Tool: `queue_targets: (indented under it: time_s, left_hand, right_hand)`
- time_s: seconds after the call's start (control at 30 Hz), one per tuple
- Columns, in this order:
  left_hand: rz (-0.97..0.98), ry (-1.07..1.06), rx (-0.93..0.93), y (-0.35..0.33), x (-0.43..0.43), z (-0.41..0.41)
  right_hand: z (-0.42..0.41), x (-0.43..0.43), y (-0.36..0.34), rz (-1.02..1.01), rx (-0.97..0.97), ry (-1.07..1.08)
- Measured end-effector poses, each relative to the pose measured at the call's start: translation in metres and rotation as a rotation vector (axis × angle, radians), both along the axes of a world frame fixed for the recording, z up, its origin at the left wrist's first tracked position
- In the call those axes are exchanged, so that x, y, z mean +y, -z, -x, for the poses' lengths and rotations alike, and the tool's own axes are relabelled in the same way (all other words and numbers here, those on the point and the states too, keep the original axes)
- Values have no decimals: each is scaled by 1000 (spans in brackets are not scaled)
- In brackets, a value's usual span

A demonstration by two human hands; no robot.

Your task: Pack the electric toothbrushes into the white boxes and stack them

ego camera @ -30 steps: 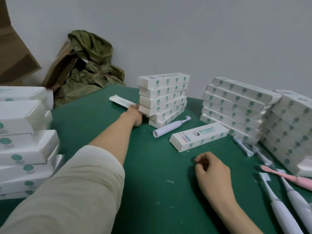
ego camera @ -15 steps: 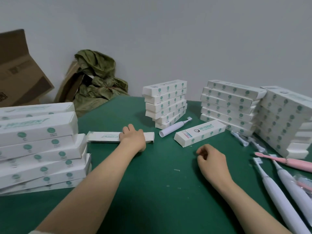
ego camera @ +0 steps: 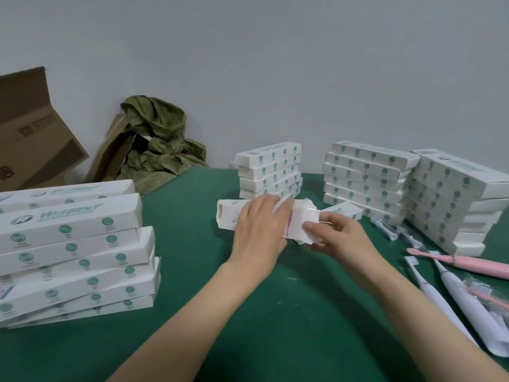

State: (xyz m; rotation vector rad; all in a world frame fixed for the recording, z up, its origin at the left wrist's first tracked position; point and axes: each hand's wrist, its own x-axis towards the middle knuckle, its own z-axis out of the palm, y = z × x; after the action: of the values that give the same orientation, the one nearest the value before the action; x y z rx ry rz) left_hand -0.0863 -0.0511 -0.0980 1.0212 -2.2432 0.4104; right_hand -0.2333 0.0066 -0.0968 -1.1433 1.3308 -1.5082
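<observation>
A white box [ego camera: 228,217] was gripped across its middle by the curled left hand [ego camera: 259,232]. Its flap [ego camera: 299,226] at 3 o'clock was pinched by the right hand [ego camera: 340,239].

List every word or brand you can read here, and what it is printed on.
"WISDENT": top face of the second box of the left stack.
Captions under the green dots on the stacked boxes: too small to read.
Label on the cardboard carton: blurred.
Print on the white box gripped by the left hand and right hand: blurred.
</observation>
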Motion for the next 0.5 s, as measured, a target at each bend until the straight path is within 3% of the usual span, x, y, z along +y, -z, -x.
queue_targets:
  time_s: [0.1, 0.2, 0.33, 0.5]
  left_hand:
    - [-55, -138, 74, -10, -20, -25]
    - [-352, -205, 254, -19, -43, -48]
    - [-703, 129, 463, -30, -59, -65]
    - [-699, 492, 829, -54, -58, -63]
  right_hand:
    - [18, 3, -7, 42, -137, 82]
    - [31, 4, -9, 80, -162, 75]
    - [35, 1, -7, 110, -269, 86]
    - [40, -1, 1, 70, -460, 151]
